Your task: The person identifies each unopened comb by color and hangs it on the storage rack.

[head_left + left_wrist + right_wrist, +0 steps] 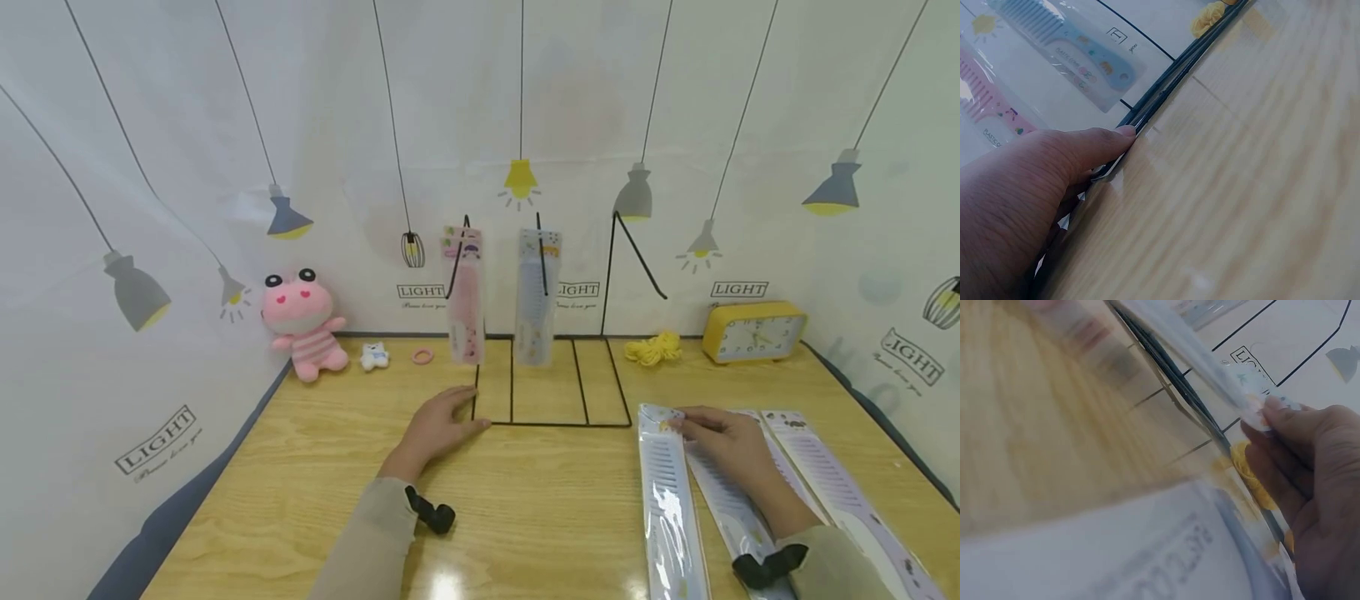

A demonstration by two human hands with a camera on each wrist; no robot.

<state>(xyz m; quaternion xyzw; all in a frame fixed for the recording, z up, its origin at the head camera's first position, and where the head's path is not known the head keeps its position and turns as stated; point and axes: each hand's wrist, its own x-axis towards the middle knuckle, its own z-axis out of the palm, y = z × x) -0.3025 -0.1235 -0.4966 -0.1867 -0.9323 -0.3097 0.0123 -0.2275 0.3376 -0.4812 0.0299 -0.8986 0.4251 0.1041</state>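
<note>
We note the right hand (726,443) pinching a packed comb (669,508) by its top, front-right of the rack (555,425); the left hand (437,427), fingers loosely extended, touches the rack's front left corner. A pink comb (467,317) and blue comb (531,321) hang on the rack.

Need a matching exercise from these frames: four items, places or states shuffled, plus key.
1. Left hand
2. Right hand
3. Pink comb
4. Yellow clock

A. Hangs from the rack
B. Pinches a blue comb pack
C. Stands at the table's back right
D. Touches the rack's base

Pairs: 1-D, 2-B, 3-A, 4-C
</note>
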